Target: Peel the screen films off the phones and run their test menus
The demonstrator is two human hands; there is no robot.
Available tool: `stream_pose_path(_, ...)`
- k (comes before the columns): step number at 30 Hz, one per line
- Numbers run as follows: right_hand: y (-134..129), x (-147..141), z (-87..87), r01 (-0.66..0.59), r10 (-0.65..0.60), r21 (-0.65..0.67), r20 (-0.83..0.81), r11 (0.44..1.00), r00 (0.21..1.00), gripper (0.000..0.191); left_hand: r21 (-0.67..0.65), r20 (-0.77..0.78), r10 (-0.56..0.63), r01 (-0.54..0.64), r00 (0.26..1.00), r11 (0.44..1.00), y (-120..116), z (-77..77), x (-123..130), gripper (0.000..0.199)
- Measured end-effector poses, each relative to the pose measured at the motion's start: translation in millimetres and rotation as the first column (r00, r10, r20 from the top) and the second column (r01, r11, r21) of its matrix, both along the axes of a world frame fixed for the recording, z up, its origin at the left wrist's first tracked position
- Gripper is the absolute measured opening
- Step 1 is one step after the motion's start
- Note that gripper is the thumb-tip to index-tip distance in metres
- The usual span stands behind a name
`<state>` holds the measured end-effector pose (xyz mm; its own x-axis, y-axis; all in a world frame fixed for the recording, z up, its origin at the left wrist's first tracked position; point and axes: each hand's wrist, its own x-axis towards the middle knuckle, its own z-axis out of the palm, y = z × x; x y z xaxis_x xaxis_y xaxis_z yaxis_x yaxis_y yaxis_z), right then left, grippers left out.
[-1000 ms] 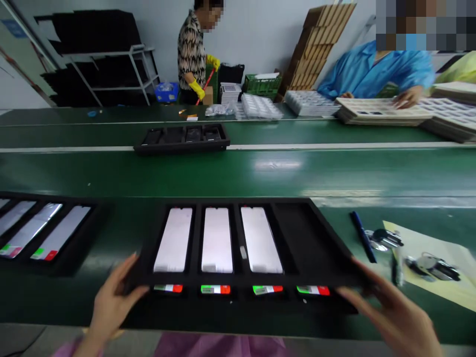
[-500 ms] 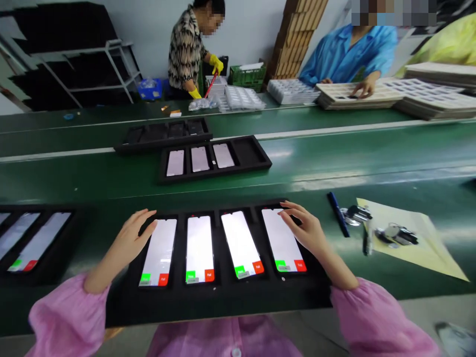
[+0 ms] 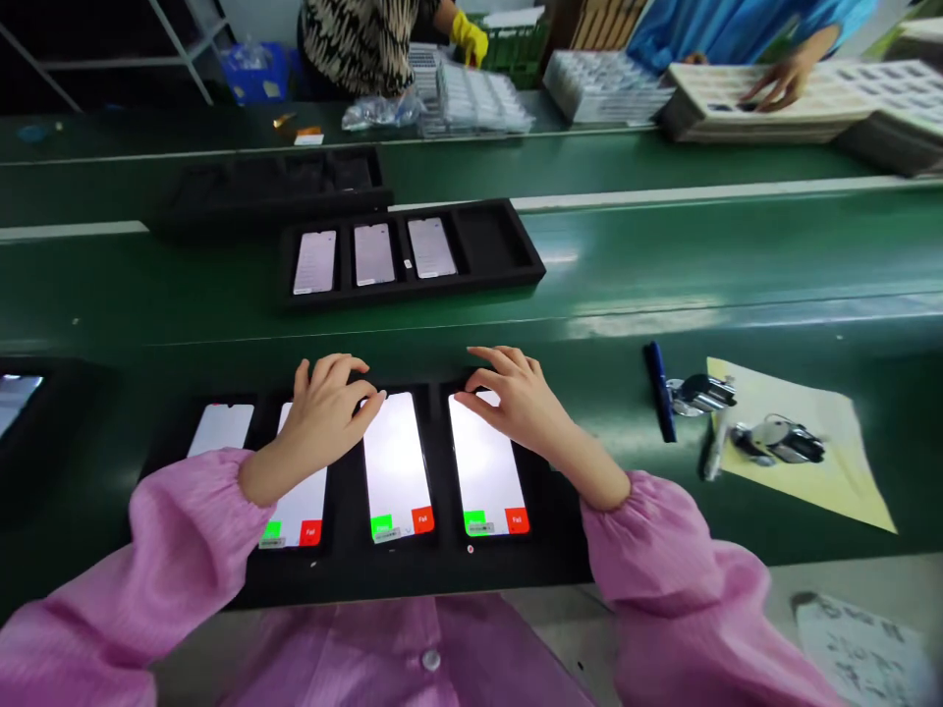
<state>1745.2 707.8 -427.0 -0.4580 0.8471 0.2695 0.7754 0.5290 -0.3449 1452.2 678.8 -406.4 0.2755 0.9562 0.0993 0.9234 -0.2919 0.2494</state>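
Observation:
In front of me a black tray (image 3: pixel 354 570) holds a row of phones with white screens and green and red buttons at the bottom. My left hand (image 3: pixel 324 412) hovers across the second phone (image 3: pixel 302 506), its thumb and forefinger beside the top of the third phone (image 3: pixel 398 452). Over the upper left corner of the fourth phone (image 3: pixel 490 466) is my right hand (image 3: pixel 520 403), thumb and fingers apart and curved. Neither hand has a phone lifted. My left forearm and sleeve hide parts of the first phone (image 3: pixel 225 427) and the second.
Beyond lies another black tray (image 3: pixel 508 280) with three phones. A blue pen (image 3: pixel 659 393) and metal parts (image 3: pixel 781 439) lie on the right, partly on yellow paper (image 3: pixel 847 471). Across the bench, a co-worker's yellow glove (image 3: pixel 470 39) and another co-worker's hand (image 3: pixel 785 83) show near stacked trays.
The view has tilted down and shifted. My left hand has moved right, from the first phone to beside the third; my right hand stays at the fourth phone, closer to my left.

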Motion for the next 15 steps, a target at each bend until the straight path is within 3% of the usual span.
stream_pose_path(4, -2, -6, -4.9, 0.005, -0.005, 0.000, -0.013, 1.000, 1.000, 0.026, -0.060, 0.108, -0.057, 0.063, 0.993, 0.996, -9, 0.0, 0, 0.036)
stream_pose_path(9, -1, -7, -14.0, 0.033, -0.036, -0.025, -0.103, 0.999, 0.994, 0.021, -0.002, -0.051, -0.031, 0.031, 0.998, 1.000, -14, 0.9, 11, 0.037)
stream_pose_path(12, -11, 4, -3.7, -0.035, 0.030, -0.027, -0.168, 0.999, 0.985, 0.019, -0.053, -0.039, -0.028, 0.026, 0.999, 0.998, -9, 0.4, 7, 0.042)
stream_pose_path(15, -45, 21, 19.7, -0.172, 0.168, 0.001, -0.222, 0.985, 0.960, 0.018, -0.115, 0.057, -0.025, 0.031, 0.998, 0.993, -3, -0.6, -2, 0.040)
